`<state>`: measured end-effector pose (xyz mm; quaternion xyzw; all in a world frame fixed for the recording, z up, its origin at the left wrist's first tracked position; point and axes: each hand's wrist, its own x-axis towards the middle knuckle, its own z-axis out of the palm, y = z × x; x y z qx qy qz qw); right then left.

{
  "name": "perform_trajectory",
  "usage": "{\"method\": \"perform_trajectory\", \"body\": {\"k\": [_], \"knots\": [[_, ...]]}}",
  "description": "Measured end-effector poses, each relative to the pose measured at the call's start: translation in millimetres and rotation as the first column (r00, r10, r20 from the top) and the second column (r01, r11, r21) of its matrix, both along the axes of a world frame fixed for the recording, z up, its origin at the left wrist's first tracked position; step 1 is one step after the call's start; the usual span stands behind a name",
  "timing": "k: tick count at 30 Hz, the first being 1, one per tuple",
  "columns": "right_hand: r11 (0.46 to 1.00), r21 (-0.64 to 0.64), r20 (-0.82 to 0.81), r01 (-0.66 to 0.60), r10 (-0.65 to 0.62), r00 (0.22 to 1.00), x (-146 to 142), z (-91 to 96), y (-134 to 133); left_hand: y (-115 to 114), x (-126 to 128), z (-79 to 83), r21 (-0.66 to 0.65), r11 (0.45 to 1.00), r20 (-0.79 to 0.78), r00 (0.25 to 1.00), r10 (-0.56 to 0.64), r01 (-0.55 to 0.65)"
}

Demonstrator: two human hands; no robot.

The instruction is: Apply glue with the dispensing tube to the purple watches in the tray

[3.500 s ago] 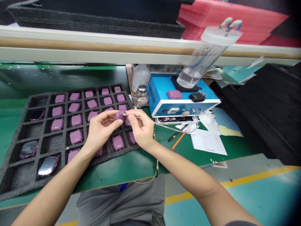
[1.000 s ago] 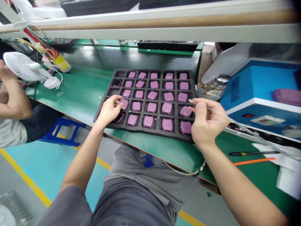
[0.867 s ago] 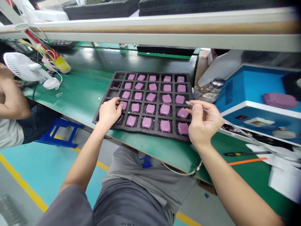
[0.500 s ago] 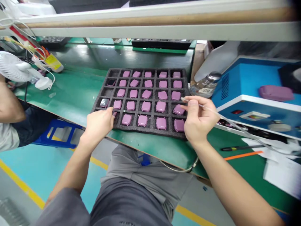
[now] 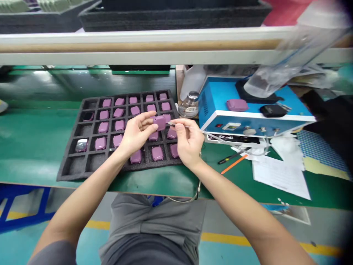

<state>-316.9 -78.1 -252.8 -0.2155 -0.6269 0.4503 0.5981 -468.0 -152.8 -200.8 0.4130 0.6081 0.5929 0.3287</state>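
Note:
My left hand (image 5: 137, 133) pinches a purple watch case (image 5: 159, 123) above the foam tray, between thumb and fingers. Facing it, my right hand (image 5: 191, 142) is closed on a slim dispensing nozzle (image 5: 171, 124) fed by a clear tube (image 5: 217, 138). The nozzle's tip lies right by the case's right edge; whether they touch I cannot tell. Below both hands is the dark foam tray (image 5: 64, 172), with several purple watch cases (image 5: 157, 153) in its compartments. At its left sit a case with a shiny face (image 5: 81, 145) and one with a black screen (image 5: 88, 116).
Right of the tray stands a blue control box (image 5: 215, 97) bearing a purple case (image 5: 237, 105) and a clear cylinder (image 5: 261, 82). A glass jar (image 5: 189, 106) stands beside it. A black pen (image 5: 230, 157), an orange stick (image 5: 234, 164) and papers (image 5: 280, 176) lie in front.
The view has swung right. My left hand has lifted a purple case from the tray's front left and brought it over to the nozzle in my right hand.

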Motion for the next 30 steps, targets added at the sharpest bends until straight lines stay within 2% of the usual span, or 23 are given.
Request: {"method": "perform_trajectory", "body": {"k": [6, 30], "knots": [[0.998, 0.062, 0.007, -0.015, 0.015, 1.000, 2.4, 5.6, -1.2, -2.0, 10.3, -14.7, 0.018, 1.000, 0.062, 0.998, 0.016, -0.017], [0.997, 0.061, -0.029, -0.043, 0.044, 0.999, 2.3, -3.6, -2.2, -3.8, 13.7, -15.5, 0.108, 0.994, 0.153, 0.988, -0.028, 0.011]]}}
